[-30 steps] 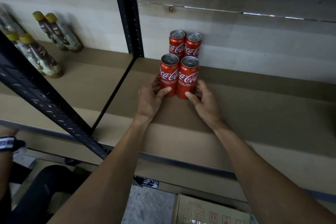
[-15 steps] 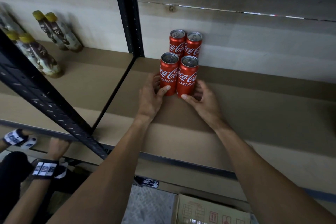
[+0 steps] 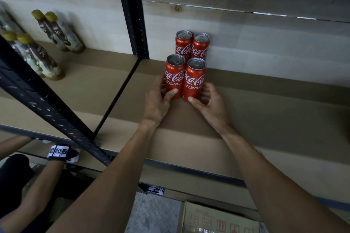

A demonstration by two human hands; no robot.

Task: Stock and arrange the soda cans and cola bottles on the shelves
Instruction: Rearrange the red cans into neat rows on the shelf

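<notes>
As they touch, left hand grips front-left can, right hand front-right can

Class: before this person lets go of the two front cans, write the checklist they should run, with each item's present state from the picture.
1. Front cans upright: ok. The front left can and front right can both stand upright.
2. Front pair touching side by side: ok.
3. Logos facing outward: ok.
4. Front row square with the back cans: cannot tell, because the wide-angle view skews the lines.
5. Grip secure: ok. The left hand holds the front left can and the right hand holds the front right can.
6. Space for more cans: ok. The shelf is bare to the right.
</notes>
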